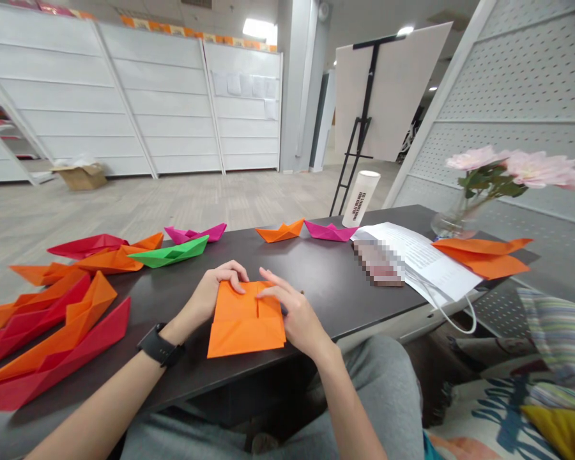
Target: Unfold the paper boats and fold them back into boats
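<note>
The folded orange paper [246, 326] lies at lower centre, just inside the near edge of the dark worktop [311, 275], under the left hand [209, 297] and right hand [292, 313], each grip open and pinching nothing, with paper boats [52, 345] left and printed sheets [426, 262] right.

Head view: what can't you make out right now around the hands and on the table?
All in the head view:
- Orange paper: its middle is hidden under the left hand and right hand.
- Pixelated item on the papers: blurred, cannot be identified.
- White printed sheets: text too small to read.
- White cylinder: lettering too small to read.
- Red and orange paper boats: cut off by the left edge.
</note>
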A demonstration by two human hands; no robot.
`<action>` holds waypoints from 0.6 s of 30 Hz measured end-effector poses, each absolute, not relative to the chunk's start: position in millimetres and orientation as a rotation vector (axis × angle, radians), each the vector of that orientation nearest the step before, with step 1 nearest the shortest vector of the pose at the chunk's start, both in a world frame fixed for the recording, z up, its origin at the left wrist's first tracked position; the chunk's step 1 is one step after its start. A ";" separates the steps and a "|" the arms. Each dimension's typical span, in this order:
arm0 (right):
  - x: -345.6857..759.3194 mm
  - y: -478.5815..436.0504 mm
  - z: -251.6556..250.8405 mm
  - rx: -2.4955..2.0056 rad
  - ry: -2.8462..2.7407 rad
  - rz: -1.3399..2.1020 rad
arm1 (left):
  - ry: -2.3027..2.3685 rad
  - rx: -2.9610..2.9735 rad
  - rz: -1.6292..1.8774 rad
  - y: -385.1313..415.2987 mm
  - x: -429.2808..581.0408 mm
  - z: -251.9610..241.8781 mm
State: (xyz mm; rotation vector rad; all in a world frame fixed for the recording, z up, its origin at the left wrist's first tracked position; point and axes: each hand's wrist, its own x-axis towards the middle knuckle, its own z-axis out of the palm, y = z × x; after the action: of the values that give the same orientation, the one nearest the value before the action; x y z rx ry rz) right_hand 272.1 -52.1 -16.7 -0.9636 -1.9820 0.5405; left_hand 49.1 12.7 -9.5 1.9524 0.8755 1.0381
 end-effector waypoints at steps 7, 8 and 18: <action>280.4 -49.3 -25.4 -1.194 -2.289 0.328 | 0.856 2.467 0.625 12.2 40.6 -1.4; 281.1 -49.7 -25.2 -1.227 -2.276 0.293 | 0.870 2.507 0.608 12.0 37.6 2.7; 297.1 -62.7 -12.7 -1.243 -2.304 0.281 | 0.733 2.544 0.232 -0.9 29.7 21.3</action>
State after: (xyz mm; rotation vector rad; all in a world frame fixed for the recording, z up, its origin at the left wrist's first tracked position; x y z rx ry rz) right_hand 297.1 -62.7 -12.7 -1.2429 -2.3038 0.2807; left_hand 29.7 -0.9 21.3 2.5443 0.7327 0.2320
